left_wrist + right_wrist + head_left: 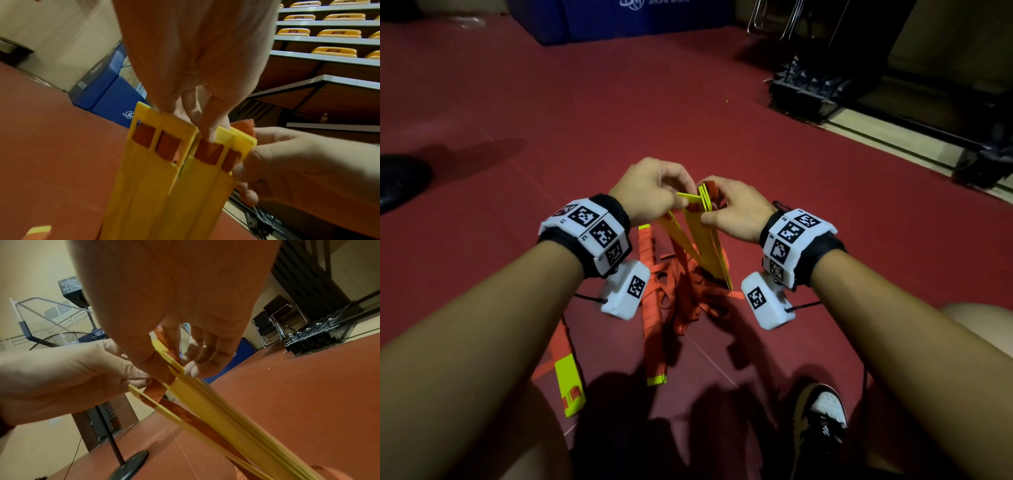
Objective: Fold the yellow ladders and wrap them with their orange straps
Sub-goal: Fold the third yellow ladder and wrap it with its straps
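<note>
I hold a fan of flat yellow ladder rungs (707,240) upright over the red floor, orange straps (681,291) threaded through their slotted ends. My right hand (726,209) pinches the top of a stack of rungs (185,378) between thumb and fingers. My left hand (654,192) grips the top of one separate rung (162,129), held just left of that stack (228,146). The loose orange straps hang down in a tangle onto the floor below my wrists.
Two more yellow rung bundles wound in orange strap (652,308) (568,383) lie on the floor by my left forearm. A blue padded block (619,17) stands far ahead, a black rack (815,89) and folding chairs (275,322) at the right. My shoe (822,421) is at lower right.
</note>
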Motion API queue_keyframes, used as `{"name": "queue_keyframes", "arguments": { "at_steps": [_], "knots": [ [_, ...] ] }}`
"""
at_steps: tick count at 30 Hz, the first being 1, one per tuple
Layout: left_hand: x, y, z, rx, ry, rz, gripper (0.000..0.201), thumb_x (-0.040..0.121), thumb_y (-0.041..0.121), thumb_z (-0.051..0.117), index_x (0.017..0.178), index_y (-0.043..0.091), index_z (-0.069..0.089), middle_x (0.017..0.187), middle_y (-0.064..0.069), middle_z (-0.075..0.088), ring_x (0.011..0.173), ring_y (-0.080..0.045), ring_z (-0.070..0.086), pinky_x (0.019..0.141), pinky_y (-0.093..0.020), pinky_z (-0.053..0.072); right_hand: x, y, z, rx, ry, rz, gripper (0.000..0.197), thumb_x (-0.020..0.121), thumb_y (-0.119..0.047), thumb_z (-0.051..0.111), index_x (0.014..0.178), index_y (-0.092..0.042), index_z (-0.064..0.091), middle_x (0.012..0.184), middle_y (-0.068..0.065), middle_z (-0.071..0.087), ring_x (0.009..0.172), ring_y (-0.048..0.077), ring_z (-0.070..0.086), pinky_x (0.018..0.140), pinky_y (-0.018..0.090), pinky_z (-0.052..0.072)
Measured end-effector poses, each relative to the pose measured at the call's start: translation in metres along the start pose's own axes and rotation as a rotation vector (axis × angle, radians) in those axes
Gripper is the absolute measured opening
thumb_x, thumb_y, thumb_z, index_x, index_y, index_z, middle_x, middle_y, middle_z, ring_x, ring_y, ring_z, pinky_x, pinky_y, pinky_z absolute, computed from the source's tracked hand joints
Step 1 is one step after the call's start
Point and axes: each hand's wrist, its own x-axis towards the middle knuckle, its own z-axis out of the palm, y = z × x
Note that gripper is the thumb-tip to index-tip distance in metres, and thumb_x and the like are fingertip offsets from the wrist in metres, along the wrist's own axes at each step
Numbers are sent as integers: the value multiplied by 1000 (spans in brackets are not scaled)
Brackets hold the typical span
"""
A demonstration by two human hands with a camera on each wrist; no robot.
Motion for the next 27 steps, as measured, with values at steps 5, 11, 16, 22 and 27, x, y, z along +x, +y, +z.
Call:
{"name": "queue_keyframes", "arguments": {
  "at_steps": [5,11,16,22,27],
  "knots": [
    [-1,5,5,-18,48,26,23,70,10,75,71,33,75,75,-5,74,71,-16,61,74,-44,55,3,3,1,-36,4,-7,15,83,-24,67,94,-28,59,104,8,65,97,28,60,79,33,45],
    [0,10,12,-32,90,30,16,67,20,75,74,34,74,87,-18,75,74,-22,64,78,-51,57,8,11,1,-16,76,-12,33,83,-41,73,108,-22,63,96,2,68,90,24,61,73,32,45],
    [6,10,17,-82,119,31,26,63,11,80,76,27,65,87,-10,73,81,-22,66,78,-43,56,8,12,-1,-41,104,-30,20,86,-36,68,100,-22,65,90,-1,70,87,21,62,65,27,34],
    [13,4,18,2,231,36,30,71,13,90,78,29,64,80,9,67,82,-12,64,86,-39,58,8,12,-2,-25,131,-1,14,88,-37,63,90,-23,65,81,-5,67,81,19,62,65,29,42],
    [13,5,16,-3,228,-1,25,74,16,89,78,29,69,85,1,74,86,-20,72,84,-44,61,8,11,-2,0,146,2,28,87,-36,62,115,-35,65,102,-5,70,93,20,62,80,32,51]
  ]
}}
